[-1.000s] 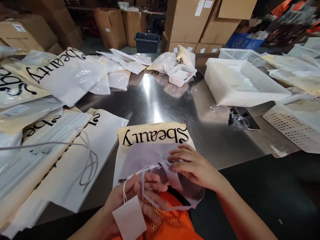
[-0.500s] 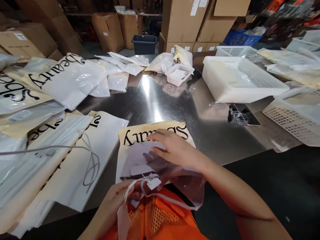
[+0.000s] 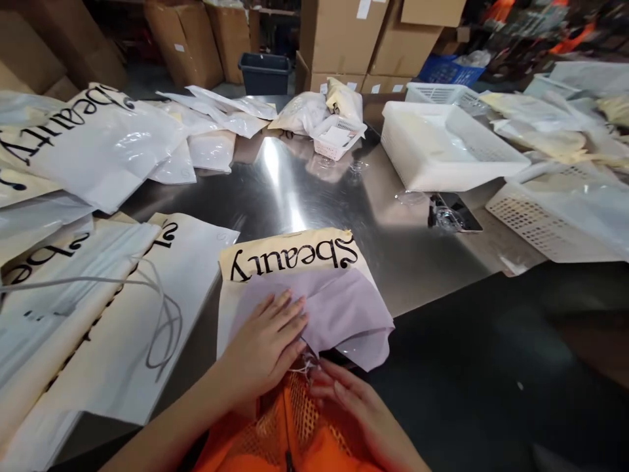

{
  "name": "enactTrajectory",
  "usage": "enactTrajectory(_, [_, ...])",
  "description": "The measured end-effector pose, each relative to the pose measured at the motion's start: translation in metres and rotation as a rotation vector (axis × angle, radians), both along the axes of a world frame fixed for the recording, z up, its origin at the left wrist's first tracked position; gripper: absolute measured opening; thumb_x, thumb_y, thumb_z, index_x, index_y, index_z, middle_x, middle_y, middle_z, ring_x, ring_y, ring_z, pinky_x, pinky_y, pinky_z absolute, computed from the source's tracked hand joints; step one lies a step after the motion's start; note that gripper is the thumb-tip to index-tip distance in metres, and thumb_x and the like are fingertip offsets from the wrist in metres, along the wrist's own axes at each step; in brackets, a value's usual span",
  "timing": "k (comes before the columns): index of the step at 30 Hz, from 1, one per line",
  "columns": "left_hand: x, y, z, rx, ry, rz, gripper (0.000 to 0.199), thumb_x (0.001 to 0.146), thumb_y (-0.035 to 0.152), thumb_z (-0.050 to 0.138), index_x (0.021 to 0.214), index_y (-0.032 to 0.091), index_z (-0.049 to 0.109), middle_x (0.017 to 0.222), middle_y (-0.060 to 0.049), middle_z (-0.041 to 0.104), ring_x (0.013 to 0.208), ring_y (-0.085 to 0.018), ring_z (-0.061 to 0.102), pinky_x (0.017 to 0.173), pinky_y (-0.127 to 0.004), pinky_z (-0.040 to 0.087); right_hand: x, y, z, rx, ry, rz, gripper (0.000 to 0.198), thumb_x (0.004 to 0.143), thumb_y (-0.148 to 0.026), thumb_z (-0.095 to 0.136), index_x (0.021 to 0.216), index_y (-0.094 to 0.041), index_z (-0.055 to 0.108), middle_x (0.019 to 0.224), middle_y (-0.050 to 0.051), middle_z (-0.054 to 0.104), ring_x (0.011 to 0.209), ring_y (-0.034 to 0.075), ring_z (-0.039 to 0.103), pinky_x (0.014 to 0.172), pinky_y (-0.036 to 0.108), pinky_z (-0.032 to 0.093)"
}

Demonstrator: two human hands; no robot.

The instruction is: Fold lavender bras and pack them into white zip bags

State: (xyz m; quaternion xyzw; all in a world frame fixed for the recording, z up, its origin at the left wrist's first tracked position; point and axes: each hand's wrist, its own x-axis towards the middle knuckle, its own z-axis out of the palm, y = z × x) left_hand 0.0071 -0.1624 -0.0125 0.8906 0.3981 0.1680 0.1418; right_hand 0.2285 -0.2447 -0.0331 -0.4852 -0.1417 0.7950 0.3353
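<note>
A pale lilac cloth-like item (image 3: 339, 308) lies folded on a white and cream bag (image 3: 285, 252), whose black "beauty" lettering is upside down to me. My left hand (image 3: 268, 337) rests flat on the lilac item, fingers stretched out and slightly apart. Close to my body, my right hand (image 3: 351, 396) has its fingers drawn together at a thin white string (image 3: 301, 368) by the item's near edge. The small tag seen there before is hidden now.
To the left lie stacked lettered bags (image 3: 181, 262) with a loose grey cord (image 3: 164, 328) across them. Further back on the steel table (image 3: 236, 203) are a small basket (image 3: 339, 139), a large white bin (image 3: 452, 154) and a phone-like dark item (image 3: 459, 216).
My left hand has moved from the string and tag onto the lilac item. My right hand has come down from the lettering to the near edge. The lilac item is folded flatter.
</note>
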Motion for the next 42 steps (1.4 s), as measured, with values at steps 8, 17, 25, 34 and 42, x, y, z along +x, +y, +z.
enactTrajectory(8, [0.013,-0.015,-0.019,-0.010,0.021,0.027,0.036,0.098,0.026,0.048,0.130,0.020,0.062,0.140,-0.008,0.059,0.140,-0.032,0.041,0.115,-0.057,0.035,-0.036,0.023,-0.015,-0.078,-0.116,-0.342,0.040,0.070,-0.051,0.082,0.085,-0.019,0.064,0.082,0.002,0.069,0.083,0.022,0.068,0.077,0.034,0.055])
enactTrajectory(17, [0.006,-0.007,-0.025,0.027,-0.044,0.483,0.039,0.095,0.038,0.052,0.128,0.019,0.057,0.162,-0.018,0.023,0.149,-0.046,0.000,0.109,-0.079,0.011,-0.037,0.054,-0.005,0.069,-0.260,-0.218,0.049,0.064,-0.061,0.082,0.078,-0.018,0.064,0.069,0.001,0.067,0.062,0.018,0.064,0.060,0.028,0.053])
enactTrajectory(25, [0.000,0.002,-0.040,-0.220,-0.435,0.667,0.045,0.098,0.037,0.045,0.140,0.020,0.038,0.158,-0.019,0.025,0.149,-0.033,0.022,0.116,-0.061,0.029,-0.042,0.070,-0.005,0.132,-0.254,-0.182,0.050,0.057,-0.063,0.083,0.065,-0.021,0.056,0.061,-0.002,0.060,0.058,0.016,0.059,0.054,0.026,0.050])
enactTrajectory(34, [0.013,-0.007,-0.058,-0.249,-0.524,0.623,0.040,0.098,0.035,0.045,0.136,0.021,0.044,0.154,-0.017,0.035,0.144,-0.031,0.033,0.113,-0.058,0.037,-0.069,0.101,0.005,-0.078,0.008,-0.292,0.038,0.072,-0.046,0.078,0.092,-0.016,0.069,0.058,0.001,0.067,0.053,0.020,0.065,0.049,0.029,0.052])
enactTrajectory(42, [-0.021,-0.001,-0.037,-0.270,-0.775,0.707,0.036,0.098,0.036,0.048,0.133,0.025,0.048,0.143,-0.010,0.051,0.132,-0.022,0.051,0.109,-0.043,0.045,-0.021,0.097,0.010,0.041,-0.230,-0.547,0.048,0.053,-0.034,0.091,0.090,-0.013,0.069,0.076,0.005,0.075,0.076,0.026,0.072,0.060,0.029,0.059])
